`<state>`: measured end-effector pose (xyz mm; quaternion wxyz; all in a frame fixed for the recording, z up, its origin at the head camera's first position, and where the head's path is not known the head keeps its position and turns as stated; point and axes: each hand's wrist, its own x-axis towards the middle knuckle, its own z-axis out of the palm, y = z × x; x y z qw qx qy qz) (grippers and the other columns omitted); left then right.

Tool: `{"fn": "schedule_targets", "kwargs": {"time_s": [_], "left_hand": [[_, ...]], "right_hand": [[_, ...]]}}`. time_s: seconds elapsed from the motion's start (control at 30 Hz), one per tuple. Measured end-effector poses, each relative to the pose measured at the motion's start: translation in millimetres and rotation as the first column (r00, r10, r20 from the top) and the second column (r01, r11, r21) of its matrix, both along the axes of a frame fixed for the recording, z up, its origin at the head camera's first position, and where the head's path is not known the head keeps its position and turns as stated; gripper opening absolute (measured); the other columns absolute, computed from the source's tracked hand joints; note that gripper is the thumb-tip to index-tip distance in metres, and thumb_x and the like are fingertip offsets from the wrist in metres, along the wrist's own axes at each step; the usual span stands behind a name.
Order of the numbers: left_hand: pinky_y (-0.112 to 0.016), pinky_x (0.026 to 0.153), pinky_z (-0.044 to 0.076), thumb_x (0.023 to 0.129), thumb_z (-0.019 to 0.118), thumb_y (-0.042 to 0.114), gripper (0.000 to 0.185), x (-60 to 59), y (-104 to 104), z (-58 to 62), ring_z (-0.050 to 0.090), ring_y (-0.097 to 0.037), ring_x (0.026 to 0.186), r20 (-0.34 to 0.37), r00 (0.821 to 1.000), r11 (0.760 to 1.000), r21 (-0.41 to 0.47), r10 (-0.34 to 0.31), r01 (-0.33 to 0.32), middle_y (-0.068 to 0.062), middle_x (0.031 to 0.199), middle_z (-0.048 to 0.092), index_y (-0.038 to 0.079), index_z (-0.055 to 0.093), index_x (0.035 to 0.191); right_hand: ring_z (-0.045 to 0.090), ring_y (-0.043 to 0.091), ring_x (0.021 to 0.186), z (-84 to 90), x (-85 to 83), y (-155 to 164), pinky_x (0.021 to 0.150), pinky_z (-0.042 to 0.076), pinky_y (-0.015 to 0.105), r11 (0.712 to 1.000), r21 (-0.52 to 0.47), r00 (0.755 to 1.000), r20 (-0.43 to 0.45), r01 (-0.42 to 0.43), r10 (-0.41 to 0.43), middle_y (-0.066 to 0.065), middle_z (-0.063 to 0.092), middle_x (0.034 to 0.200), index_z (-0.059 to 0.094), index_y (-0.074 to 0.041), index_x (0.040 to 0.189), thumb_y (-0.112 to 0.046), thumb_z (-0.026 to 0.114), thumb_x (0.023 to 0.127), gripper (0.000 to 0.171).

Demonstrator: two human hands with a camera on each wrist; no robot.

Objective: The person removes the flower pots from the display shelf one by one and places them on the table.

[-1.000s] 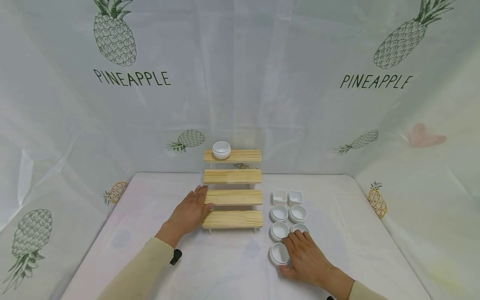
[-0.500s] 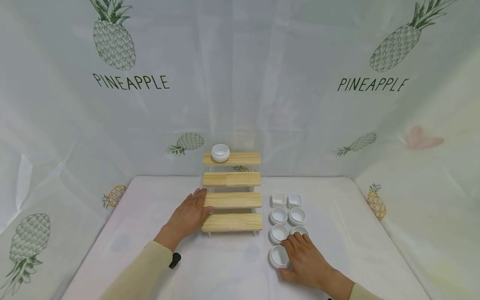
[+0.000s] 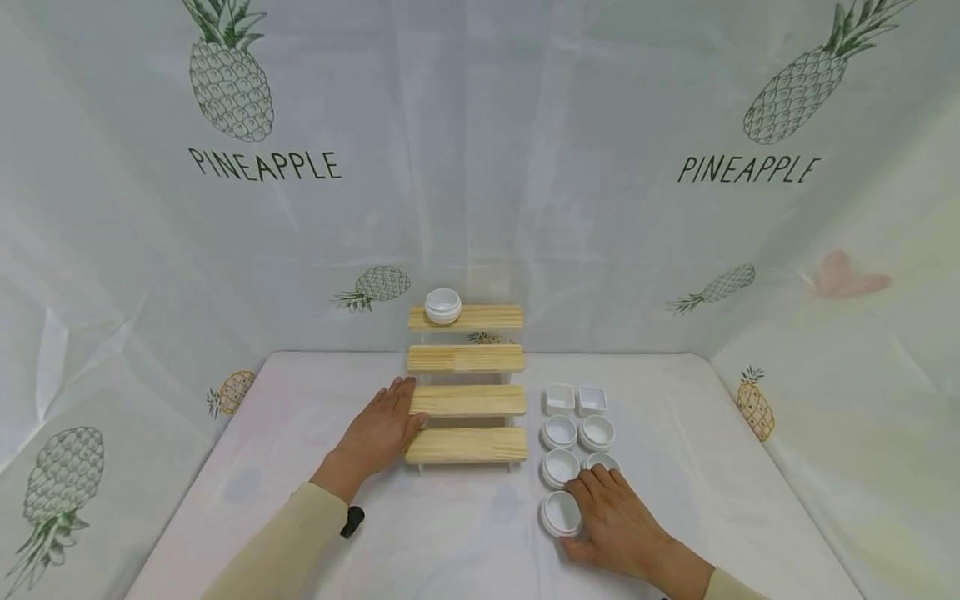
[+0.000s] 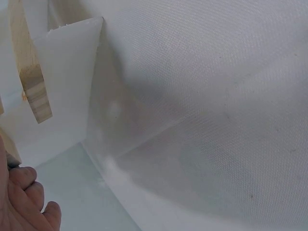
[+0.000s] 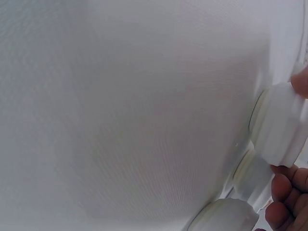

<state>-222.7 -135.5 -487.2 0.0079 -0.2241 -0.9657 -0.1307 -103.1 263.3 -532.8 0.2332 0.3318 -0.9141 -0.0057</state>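
A four-step wooden rack (image 3: 465, 400) stands mid-table, with one round white bowl (image 3: 443, 306) on its top step. My left hand (image 3: 384, 423) lies flat against the rack's left side, straight fingers touching the end of the third step. The left wrist view shows a step end (image 4: 32, 77) and the rack's white side panel (image 4: 67, 91) beside my fingers (image 4: 25, 202). My right hand (image 3: 603, 512) grips the nearest round white bowl (image 3: 560, 514) on the table, thumb on its near side and fingers over its far rim. That bowl (image 5: 280, 126) shows in the right wrist view.
Right of the rack, two square white dishes (image 3: 575, 398) and several round white bowls (image 3: 578, 432) stand in two columns. Pineapple-print cloth covers the table (image 3: 450, 533) and forms walls behind and on both sides.
Both hands stay almost where they were. The right hand's fingers have settled slightly closer round the nearest bowl.
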Motion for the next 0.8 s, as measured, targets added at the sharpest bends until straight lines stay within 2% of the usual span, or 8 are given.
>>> {"fn": "schedule_targets", "kwargs": {"time_s": [0.27, 0.47, 0.63, 0.8], "left_hand": [[-0.055, 0.132, 0.022, 0.114, 0.043, 0.044, 0.076, 0.7, 1.0, 2.5, 0.024, -0.04, 0.161, 0.009, 1.0, 1.0, -0.004, 0.006, -0.006, -0.025, 0.171, 0.028, -0.007, 0.018, 0.165], [-0.054, 0.132, 0.022, 0.115, 0.041, 0.045, 0.077, 1.5, 1.5, 4.2, 0.023, -0.04, 0.161, 0.019, 1.0, 1.0, -0.006, 0.004, -0.004, -0.025, 0.172, 0.026, -0.007, 0.018, 0.165], [-0.054, 0.132, 0.022, 0.115, 0.041, 0.044, 0.076, 1.8, 1.7, 3.7, 0.022, -0.04, 0.161, 0.021, 1.0, 1.0, -0.003, 0.004, -0.003, -0.024, 0.172, 0.026, -0.008, 0.018, 0.165], [-0.054, 0.133, 0.02, 0.115, 0.041, 0.044, 0.076, 2.9, 2.1, 3.9, 0.021, -0.04, 0.162, 0.031, 0.999, 1.0, -0.007, 0.006, -0.006, -0.024, 0.172, 0.025, -0.008, 0.018, 0.165]], "right_hand": [[0.039, 0.013, 0.085, 3.7, 1.2, -0.4, 0.074, 0.035, 0.028, 1.0, 0.0, 1.0, 0.007, 0.008, -0.008, -0.007, 0.051, 0.09, 0.065, -0.013, 0.105, -0.063, 0.081, 0.07, 0.063], [0.043, 0.014, 0.087, 22.3, -7.4, 0.5, 0.074, 0.041, 0.03, 0.999, -0.043, 1.0, 0.008, 0.01, -0.01, -0.005, 0.055, 0.092, 0.068, -0.01, 0.107, -0.062, 0.083, 0.074, 0.063], [0.053, 0.021, 0.091, 52.8, -33.1, -4.6, 0.075, 0.046, 0.036, 0.998, -0.054, 0.999, -0.032, 0.033, -0.035, 0.004, 0.063, 0.098, 0.068, -0.007, 0.11, -0.061, 0.081, 0.079, 0.064], [0.057, 0.03, 0.092, 92.3, -74.5, -23.5, 0.076, 0.049, 0.042, 0.998, -0.058, 0.994, -0.109, 0.01, -0.017, 0.011, 0.066, 0.101, 0.068, -0.002, 0.114, -0.056, 0.077, 0.084, 0.062]]}}
